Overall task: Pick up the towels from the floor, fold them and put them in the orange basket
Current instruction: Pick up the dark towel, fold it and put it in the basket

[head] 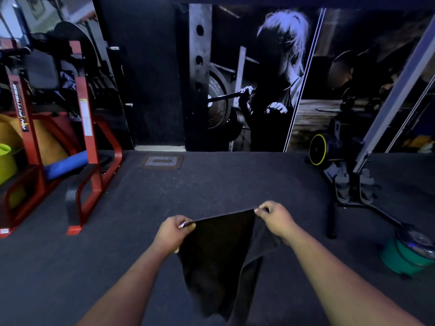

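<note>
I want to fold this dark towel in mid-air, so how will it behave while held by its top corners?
The dark towel is probably floppy: it hangs limp below the left hand and right hand, with one side drooping in folds. It looks light, since pinching fingers alone keep its top edge taut. It likely won't hold a crease unaided.

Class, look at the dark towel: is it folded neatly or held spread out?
Spread, not neatly folded. The left hand and right hand pinch the towel's top edge taut; the rest hangs loose below.
</note>
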A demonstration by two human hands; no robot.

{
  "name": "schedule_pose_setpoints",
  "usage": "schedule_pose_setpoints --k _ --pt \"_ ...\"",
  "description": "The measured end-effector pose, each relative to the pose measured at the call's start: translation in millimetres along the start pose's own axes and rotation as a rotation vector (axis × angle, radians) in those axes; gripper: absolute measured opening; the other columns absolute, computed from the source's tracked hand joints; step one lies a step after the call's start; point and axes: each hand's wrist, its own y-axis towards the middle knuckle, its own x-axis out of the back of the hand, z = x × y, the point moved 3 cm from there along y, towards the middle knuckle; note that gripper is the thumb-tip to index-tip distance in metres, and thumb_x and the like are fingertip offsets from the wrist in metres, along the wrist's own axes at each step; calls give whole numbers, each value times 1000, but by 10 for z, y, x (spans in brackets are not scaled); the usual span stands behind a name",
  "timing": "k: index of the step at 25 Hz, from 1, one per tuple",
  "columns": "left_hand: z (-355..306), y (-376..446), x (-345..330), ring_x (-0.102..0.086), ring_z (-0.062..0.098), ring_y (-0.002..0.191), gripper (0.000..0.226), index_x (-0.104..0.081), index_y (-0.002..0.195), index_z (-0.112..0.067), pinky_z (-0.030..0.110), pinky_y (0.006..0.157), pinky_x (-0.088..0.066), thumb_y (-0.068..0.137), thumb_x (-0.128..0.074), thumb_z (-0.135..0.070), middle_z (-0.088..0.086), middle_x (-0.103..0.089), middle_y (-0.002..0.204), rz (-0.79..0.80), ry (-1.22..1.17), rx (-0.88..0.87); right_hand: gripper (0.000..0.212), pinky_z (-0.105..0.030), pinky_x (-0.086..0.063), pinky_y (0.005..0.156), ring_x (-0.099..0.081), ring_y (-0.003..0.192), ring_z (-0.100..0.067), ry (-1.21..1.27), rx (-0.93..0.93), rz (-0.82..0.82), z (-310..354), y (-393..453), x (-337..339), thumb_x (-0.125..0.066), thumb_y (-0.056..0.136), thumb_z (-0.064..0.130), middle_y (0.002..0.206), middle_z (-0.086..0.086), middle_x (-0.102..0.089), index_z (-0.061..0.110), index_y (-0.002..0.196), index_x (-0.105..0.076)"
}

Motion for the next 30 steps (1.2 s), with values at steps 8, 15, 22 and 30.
schedule_pose_setpoints --k 8,15,22,30 --pt "-318 -38 -355 -68 26 75 7 -71 97 -4 36 68 -55 92 -73 -9 19 -73 90 18 -845 176 10 -24 -53 61 -67 75 -12 593 -71 95 27 -151 -89 -60 103 18 91 -3 -67 11 104 -68" --pt "-618 -45 -463 -57 4 41 12 -69 90 -1 17 37 -40 95 -70 -11 2 -68 60 -21 -773 81 36 -30 -55 70 -66 70 1 149 285 312 218 -121 -316 -82 78 1 76 8 -71 27 94 -64" --pt "-811 -36 -530 -71 21 68 21 -68 107 5 28 56 -56 101 -61 -13 19 -73 87 164 -830 7 32 -37 -53 59 -65 57 -9 -28 383 10 455 -14 -228 -78 77 50 62 6 -68 29 77 -54" --pt "-814 -11 -444 -59 2 47 17 -71 102 4 15 43 -43 98 -65 -11 -2 -67 58 26 -749 -52 21 -38 -56 68 -65 66 -5 -203 461 68 567 -2 -203 -70 85 53 71 12 -69 35 88 -60"
